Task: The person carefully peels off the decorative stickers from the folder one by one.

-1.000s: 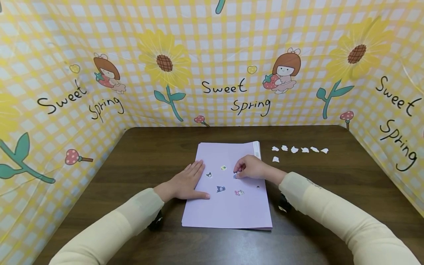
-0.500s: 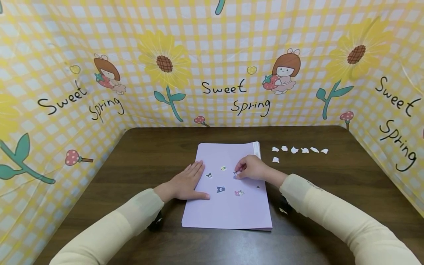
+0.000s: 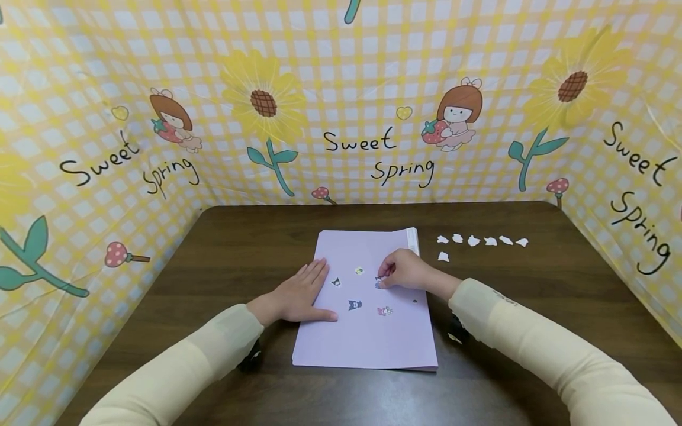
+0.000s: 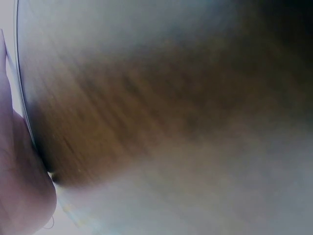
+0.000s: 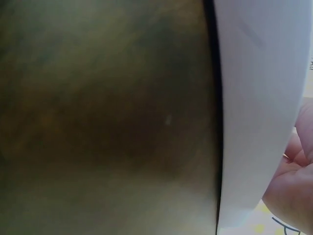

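A lilac folder (image 3: 367, 346) lies flat on the table. My left hand (image 3: 298, 293) rests on its left edge, fingers straight and thumb spread. Near the folder's right side, my right hand (image 3: 407, 269) pinches a small blue-and-white cartoon sticker (image 3: 378, 283) against the surface, partly hidden by the fingertips. Other stickers sit around it: a black-and-white one (image 3: 335, 282), a yellow-green one (image 3: 359, 271), a dark blue one (image 3: 354, 305) and a pink one (image 3: 385, 310). Both wrist views catch only a bit of hand (image 4: 24, 181) and the folder's edge.
Several white paper scraps (image 3: 473, 241) lie in a row on the dark wooden table (image 3: 240, 236), right of the folder, with one more scrap (image 3: 443, 257) below. A yellow checked cloth (image 3: 362, 77) encloses the back and sides.
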`<state>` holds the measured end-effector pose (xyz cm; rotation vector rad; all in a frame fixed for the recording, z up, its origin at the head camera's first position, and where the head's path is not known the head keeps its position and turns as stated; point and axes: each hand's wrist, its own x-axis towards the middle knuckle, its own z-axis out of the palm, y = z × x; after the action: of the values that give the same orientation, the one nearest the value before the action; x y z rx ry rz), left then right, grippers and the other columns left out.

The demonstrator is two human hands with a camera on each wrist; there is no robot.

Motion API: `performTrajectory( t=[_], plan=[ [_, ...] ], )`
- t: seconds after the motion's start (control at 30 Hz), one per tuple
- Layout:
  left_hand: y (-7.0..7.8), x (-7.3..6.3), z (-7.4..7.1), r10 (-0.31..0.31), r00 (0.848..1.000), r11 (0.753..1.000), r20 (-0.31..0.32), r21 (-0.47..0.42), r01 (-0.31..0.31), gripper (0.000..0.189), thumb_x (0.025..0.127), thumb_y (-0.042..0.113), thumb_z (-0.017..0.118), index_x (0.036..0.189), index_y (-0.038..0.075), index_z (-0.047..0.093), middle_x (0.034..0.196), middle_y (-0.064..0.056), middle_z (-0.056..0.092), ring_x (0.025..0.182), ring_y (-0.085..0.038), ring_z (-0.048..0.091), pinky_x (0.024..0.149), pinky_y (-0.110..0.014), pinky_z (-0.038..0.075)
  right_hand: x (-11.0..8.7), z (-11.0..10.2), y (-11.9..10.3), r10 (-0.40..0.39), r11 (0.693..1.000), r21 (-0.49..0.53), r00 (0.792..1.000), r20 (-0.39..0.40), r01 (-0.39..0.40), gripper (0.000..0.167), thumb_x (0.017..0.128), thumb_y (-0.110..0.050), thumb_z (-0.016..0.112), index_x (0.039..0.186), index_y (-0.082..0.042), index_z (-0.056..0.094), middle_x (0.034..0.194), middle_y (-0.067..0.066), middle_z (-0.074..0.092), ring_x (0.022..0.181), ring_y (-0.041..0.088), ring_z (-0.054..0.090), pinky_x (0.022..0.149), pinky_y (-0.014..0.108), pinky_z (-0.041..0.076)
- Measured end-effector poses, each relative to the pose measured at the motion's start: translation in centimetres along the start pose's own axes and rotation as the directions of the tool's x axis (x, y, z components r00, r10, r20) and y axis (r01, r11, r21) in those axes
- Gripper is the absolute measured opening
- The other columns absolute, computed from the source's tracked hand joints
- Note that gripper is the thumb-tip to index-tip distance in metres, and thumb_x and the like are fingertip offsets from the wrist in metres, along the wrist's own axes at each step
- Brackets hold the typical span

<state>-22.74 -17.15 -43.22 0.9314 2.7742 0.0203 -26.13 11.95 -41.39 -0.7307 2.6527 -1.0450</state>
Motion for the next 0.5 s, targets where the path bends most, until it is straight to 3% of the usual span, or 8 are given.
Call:
performTrajectory(
  t=[0.23, 0.5],
  plan=[
    [-0.09, 0.07, 0.25, 0.008, 1.000, 1.000, -0.016, 0.000, -0.008, 0.117, 0.080, 0.085, 0.037, 0.154, 0.000, 0.009, 0.161, -0.017, 0.003, 0.147, -0.029, 0.000, 0.116, -0.043, 0.009, 0.02, -0.12, -0.24, 0.012, 1.000, 0.004, 1.000, 0.026, -0.012, 0.012, 0.076, -0.007, 0.083, 0.081, -0.005, 0.073, 0.068, -0.001, 0.060, 0.068, 0.014, 0.053, 0.063, 0.027, 0.044],
    [0.17, -0.10, -0.20, -0.013, 1.000, 1.000, 0.011, -0.001, 0.013, 0.117, 0.079, 0.085, 0.038, 0.155, 0.001, 0.008, 0.161, -0.016, 0.001, 0.147, -0.028, 0.000, 0.117, -0.042, 0.007, -0.02, -0.07, -0.35, 0.007, 1.000, 0.006, 0.999, 0.039, -0.007, 0.010, 0.078, -0.006, 0.081, 0.081, -0.005, 0.072, 0.069, 0.000, 0.059, 0.068, 0.013, 0.052, 0.064, 0.027, 0.044]
  ],
)
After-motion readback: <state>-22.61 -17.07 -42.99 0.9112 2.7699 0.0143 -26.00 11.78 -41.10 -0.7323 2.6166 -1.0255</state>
